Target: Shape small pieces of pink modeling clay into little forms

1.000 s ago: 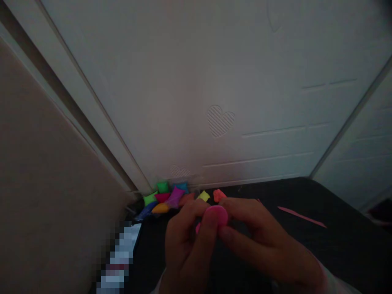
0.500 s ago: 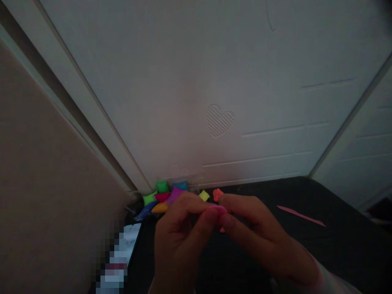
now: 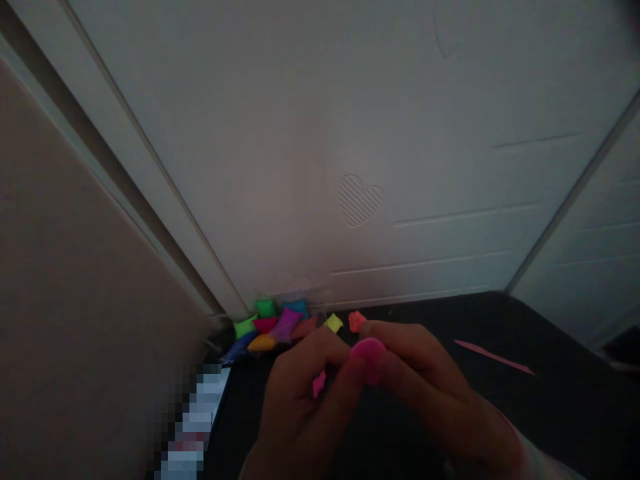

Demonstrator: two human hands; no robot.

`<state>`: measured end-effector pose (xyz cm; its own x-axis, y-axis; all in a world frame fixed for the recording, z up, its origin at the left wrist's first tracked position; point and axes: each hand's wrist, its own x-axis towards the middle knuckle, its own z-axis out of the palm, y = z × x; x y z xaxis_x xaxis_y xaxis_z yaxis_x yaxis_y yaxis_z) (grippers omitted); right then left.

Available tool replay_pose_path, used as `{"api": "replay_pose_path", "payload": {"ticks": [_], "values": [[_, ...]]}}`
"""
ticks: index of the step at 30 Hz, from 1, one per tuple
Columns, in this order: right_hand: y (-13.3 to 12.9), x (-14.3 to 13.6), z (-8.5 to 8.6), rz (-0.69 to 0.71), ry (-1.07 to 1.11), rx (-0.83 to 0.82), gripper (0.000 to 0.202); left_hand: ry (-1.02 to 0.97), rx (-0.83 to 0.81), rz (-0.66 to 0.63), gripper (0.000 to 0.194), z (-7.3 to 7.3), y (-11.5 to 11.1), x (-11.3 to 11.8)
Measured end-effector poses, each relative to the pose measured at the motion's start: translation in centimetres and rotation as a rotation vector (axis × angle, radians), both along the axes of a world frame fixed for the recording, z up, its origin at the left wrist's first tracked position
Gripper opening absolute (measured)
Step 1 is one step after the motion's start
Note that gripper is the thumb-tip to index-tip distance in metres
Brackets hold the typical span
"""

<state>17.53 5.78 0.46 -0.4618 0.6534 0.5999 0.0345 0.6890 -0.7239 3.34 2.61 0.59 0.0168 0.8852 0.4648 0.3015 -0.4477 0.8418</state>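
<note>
A small rounded piece of bright pink modelling clay point(image 3: 369, 353) is pinched between my two hands above the dark table. My left hand point(image 3: 310, 393) holds its left side between thumb and forefinger. From the right, my right hand point(image 3: 430, 387) grips it the same way, and the fingertips cover part of it. Another pink clay lump point(image 3: 319, 384) shows through the gap under my left forefinger. Just behind my right forefinger lies an orange-coral lump of clay point(image 3: 356, 321), with a small yellow piece point(image 3: 334, 323) to its left.
Several bright clay packets, including a purple one point(image 3: 287, 325), are heaped at the back left. A pink pointed clay tool point(image 3: 494, 357) lies on the dark table point(image 3: 560, 420) to the right. A blurred-out phone-like screen point(image 3: 193, 427) is at the left. A white panel point(image 3: 250, 133) rises behind.
The pink clay has turned and now shows a wider round face. Both hands have shifted slightly right, uncovering more packets and the pink lump under my left forefinger.
</note>
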Motion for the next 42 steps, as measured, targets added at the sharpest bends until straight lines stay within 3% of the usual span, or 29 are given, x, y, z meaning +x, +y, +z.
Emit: {"api": "replay_pose_path", "payload": {"ticks": [8, 14, 18, 25, 32, 38, 42], "values": [[-0.2, -0.3, -0.2, -0.055, -0.067, 0.026, 0.03, 0.074, -0.025, -0.055, 0.023, -0.4, -0.1, -0.6], [0.0, -0.3, -0.5, 0.039, 0.027, -0.023, 0.027, 0.049, -0.064, -0.08, 0.022, -0.7, -0.2, -0.6], [0.2, -0.3, -0.5, 0.031, 0.006, -0.013, 0.026, 0.048, -0.092, -0.114, 0.022, -0.8, -0.2, -0.8], [0.1, -0.1, -0.2, 0.032, -0.026, 0.023, 0.029, 0.047, -0.083, -0.117, 0.027, -0.6, -0.2, -0.6], [-0.1, -0.3, -0.2, 0.027, -0.06, -0.007, 0.03, -0.111, -0.006, -0.037, 0.025, -0.6, 0.0, 0.1], [0.0, 0.0, 0.1, 0.172, -0.094, -0.057, 0.033, -0.07, -0.085, -0.156, 0.022, -0.4, -0.2, -0.9], [-0.1, 0.1, 0.1, 0.209, -0.074, -0.099, 0.035, -0.044, -0.064, -0.135, 0.021, -0.7, -0.5, -1.3]]}}
